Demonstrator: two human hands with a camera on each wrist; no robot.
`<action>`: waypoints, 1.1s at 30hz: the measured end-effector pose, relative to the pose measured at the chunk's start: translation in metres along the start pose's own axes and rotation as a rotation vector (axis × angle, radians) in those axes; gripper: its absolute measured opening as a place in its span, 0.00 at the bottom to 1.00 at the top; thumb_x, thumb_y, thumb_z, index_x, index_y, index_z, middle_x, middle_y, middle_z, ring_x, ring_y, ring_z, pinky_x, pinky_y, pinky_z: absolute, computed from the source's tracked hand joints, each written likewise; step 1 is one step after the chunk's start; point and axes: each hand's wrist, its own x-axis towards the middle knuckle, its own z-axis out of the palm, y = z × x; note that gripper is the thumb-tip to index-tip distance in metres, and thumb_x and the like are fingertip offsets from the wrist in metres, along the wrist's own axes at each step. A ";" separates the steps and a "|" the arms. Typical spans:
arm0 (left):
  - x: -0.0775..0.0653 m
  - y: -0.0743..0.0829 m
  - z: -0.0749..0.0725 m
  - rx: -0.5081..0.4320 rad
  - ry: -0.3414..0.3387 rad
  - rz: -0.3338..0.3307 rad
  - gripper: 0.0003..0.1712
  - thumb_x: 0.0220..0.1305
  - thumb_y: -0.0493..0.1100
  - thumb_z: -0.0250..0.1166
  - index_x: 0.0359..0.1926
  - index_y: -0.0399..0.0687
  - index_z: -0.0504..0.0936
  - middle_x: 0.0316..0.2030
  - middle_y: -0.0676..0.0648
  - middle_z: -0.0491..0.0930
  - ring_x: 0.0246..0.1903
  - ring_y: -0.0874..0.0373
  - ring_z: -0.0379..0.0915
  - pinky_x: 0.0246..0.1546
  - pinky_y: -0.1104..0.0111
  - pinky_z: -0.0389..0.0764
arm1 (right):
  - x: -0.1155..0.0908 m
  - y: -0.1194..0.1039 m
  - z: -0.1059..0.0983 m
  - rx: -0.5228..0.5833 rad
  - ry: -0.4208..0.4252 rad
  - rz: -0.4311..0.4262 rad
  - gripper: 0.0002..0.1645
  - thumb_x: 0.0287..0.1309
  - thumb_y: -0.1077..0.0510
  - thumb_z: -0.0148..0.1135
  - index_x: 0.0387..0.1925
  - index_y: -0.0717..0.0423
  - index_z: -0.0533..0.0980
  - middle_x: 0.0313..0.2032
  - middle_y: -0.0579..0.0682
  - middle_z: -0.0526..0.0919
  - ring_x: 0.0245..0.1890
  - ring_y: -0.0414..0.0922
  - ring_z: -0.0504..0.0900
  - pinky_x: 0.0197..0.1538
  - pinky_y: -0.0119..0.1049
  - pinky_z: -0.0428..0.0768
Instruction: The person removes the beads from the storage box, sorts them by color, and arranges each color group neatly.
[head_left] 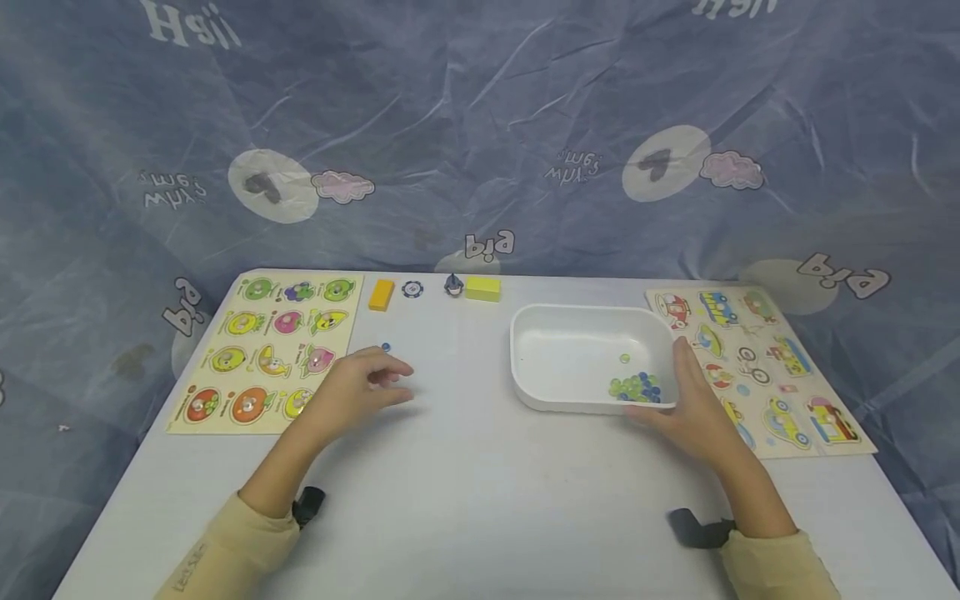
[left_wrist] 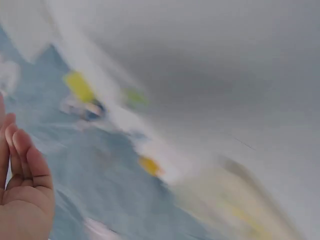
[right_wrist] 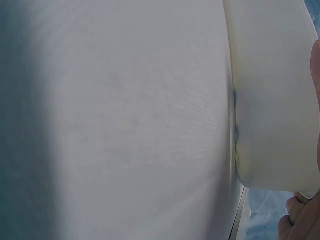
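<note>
My left hand [head_left: 358,390] hovers over the table beside the fruit puzzle board, its fingers loosely bent with a gap to the thumb and nothing visible between them. A small blue marble [head_left: 386,347] lies just beyond its knuckles. The right hand [head_left: 693,412] grips a white rectangular tub [head_left: 558,407] by its near right corner, thumb at the front and fingers along the right side. Inside the tub, several green marbles [head_left: 626,387] and blue marbles [head_left: 654,392] cluster in that corner, with one green marble [head_left: 625,358] apart. In the left wrist view a green patch [left_wrist: 135,98] is blurred.
The fruit puzzle board [head_left: 273,350] lies at the left, a vehicle puzzle board [head_left: 757,367] at the right, partly behind the right hand. Along the back edge sit an orange block [head_left: 381,295], a poker chip [head_left: 412,289], a small penguin figure [head_left: 453,285] and a yellow block [head_left: 482,289].
</note>
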 end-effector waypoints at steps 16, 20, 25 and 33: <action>0.068 0.118 0.098 -0.079 -0.179 0.385 0.18 0.56 0.47 0.69 0.48 0.54 0.81 0.35 0.57 0.78 0.36 0.65 0.72 0.38 0.77 0.74 | 0.000 -0.005 -0.002 0.002 0.004 0.021 0.80 0.37 0.28 0.69 0.72 0.51 0.26 0.73 0.50 0.24 0.74 0.55 0.29 0.70 0.62 0.42; 0.092 0.132 0.126 -0.045 -0.206 0.399 0.17 0.57 0.46 0.69 0.48 0.52 0.81 0.36 0.53 0.80 0.35 0.66 0.72 0.37 0.80 0.72 | 0.000 -0.006 -0.003 0.008 -0.003 0.031 0.80 0.36 0.28 0.69 0.72 0.50 0.25 0.73 0.49 0.24 0.74 0.56 0.30 0.69 0.64 0.44; 0.113 0.139 0.161 -0.023 -0.267 0.306 0.18 0.56 0.48 0.69 0.49 0.54 0.81 0.40 0.51 0.81 0.35 0.68 0.72 0.38 0.79 0.73 | -0.002 -0.005 -0.004 0.025 -0.004 0.028 0.79 0.38 0.30 0.70 0.72 0.47 0.24 0.73 0.48 0.24 0.74 0.54 0.29 0.69 0.64 0.45; 0.124 0.140 0.181 0.046 -0.306 0.192 0.17 0.54 0.47 0.70 0.47 0.57 0.82 0.39 0.54 0.81 0.39 0.66 0.73 0.44 0.73 0.76 | -0.001 -0.003 -0.003 0.031 -0.004 0.012 0.78 0.38 0.30 0.70 0.72 0.48 0.26 0.74 0.48 0.24 0.74 0.55 0.30 0.69 0.63 0.45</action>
